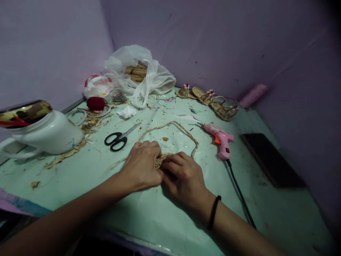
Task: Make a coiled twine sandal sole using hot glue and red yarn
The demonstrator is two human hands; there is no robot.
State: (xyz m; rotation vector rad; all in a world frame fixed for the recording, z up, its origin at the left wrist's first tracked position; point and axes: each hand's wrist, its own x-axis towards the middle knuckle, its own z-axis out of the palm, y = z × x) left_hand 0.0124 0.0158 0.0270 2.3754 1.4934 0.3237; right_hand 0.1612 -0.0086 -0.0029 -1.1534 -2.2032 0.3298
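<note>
Between my two hands is a small woven straw piece (160, 161), partly covered by my fingers. My left hand (146, 165) is closed around its left side, knuckles up. The fingers of my right hand (185, 174) are bent and pinch its right edge. From the piece a braided straw cord (177, 124) loops out over the table beyond my hands. A loose strand (117, 163) sticks out left of my left hand. Black-handled scissors (119, 138) lie to the left of the cord. A pink glue gun (220, 138) with a lit orange light rests to the right.
Several small woven sandals (205, 96) lie by the back wall. A plastic bag (160, 76) holds straw-coloured sticks (136, 73). On the left are a white teapot-like jug (53, 133), red yarn (96, 103) and dry scraps. A dark phone (271, 160) and the glue gun's cable (239, 192) are on the right.
</note>
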